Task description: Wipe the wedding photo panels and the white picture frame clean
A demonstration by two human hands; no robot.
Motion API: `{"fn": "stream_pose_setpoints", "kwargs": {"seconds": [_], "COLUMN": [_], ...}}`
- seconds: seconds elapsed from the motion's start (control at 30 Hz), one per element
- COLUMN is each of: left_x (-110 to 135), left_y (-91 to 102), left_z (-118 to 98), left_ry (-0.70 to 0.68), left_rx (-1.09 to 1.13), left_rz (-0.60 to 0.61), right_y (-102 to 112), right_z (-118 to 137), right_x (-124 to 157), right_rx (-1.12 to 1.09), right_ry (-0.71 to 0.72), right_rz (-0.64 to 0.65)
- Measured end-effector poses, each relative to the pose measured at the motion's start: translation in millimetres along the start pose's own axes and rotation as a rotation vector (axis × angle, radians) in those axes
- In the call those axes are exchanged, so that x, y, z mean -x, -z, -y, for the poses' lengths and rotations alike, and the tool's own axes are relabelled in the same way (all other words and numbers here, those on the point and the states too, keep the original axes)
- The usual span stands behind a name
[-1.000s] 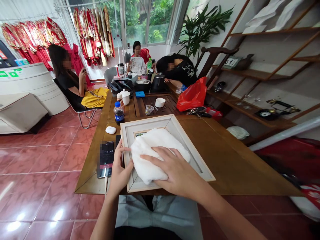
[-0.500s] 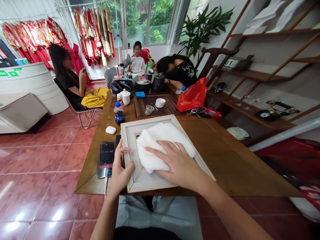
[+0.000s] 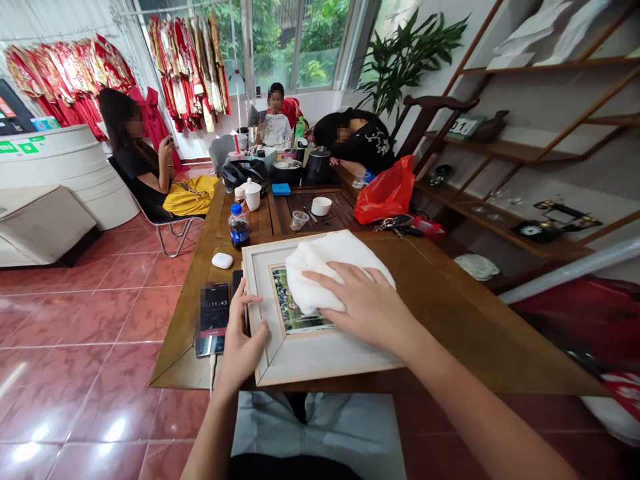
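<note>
A picture frame (image 3: 320,360) with a pale mat and light wooden rim lies flat on the table in front of me. My left hand (image 3: 245,337) steadies its left edge, the thumb on the front and the fingers along the side. Under my right hand (image 3: 367,303) is a bunched white cloth (image 3: 333,250), pressed against the frame's upper right part with the fingers spread over it. Part of a photo (image 3: 295,320) shows in the middle of the mat; cloth and hand cover the rest.
Left of the frame are a phone (image 3: 213,320) on a cable, a white earbud case (image 3: 222,261) and a cola bottle (image 3: 239,230). Beyond it stand a small tub (image 3: 299,221) and a white bowl (image 3: 321,206). A red bag (image 3: 385,193) lies right. Several people sit around.
My right hand has slid the cloth up and to the right across the frame, uncovering more of the photo. My left hand has stayed at the left edge.
</note>
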State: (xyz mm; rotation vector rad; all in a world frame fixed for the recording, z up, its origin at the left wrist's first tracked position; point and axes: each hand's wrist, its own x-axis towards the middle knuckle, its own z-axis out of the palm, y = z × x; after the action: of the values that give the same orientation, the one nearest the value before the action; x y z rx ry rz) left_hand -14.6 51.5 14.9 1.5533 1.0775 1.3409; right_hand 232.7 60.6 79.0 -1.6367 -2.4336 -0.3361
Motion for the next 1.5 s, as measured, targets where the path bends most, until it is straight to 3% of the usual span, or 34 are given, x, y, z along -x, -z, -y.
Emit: {"fn": "stream_pose_setpoints", "kwargs": {"seconds": [0.4, 0.73, 0.97, 1.17, 1.33, 1.5], "left_x": [0.5, 0.3, 2.0, 1.8, 2.1, 2.4], "left_y": [0.5, 0.0, 0.1, -2.6, -2.5, -2.6], "left_z": [3.8, 1.5, 1.7, 3.1, 4.0, 3.7], "left_ry": [-0.005, 0.009, 0.002, -0.001, 0.021, 0.034], "left_rx": [-0.006, -0.008, -0.009, 0.11, 0.107, 0.103], "left_rz": [0.004, 0.007, 0.008, -0.011, 0.004, 0.001], "right_y": [7.4, 1.6, 9.9, 8.2, 1.7, 6.2], "right_z": [32.8, 3.9, 27.4, 49.4, 39.0, 24.1], "right_x": [-6.8, -14.1, -32.6, -52.3, -61.5, -57.0], "right_rx": [-0.204, 0.025, -0.07, -0.098, -0.004, 0.085], "right_ry": [0.248, 0.028, 0.082, 0.16, 0.175, 0.108], "right_rz": [0.136, 0.07, 0.187, 0.163, 0.101, 0.135]}}
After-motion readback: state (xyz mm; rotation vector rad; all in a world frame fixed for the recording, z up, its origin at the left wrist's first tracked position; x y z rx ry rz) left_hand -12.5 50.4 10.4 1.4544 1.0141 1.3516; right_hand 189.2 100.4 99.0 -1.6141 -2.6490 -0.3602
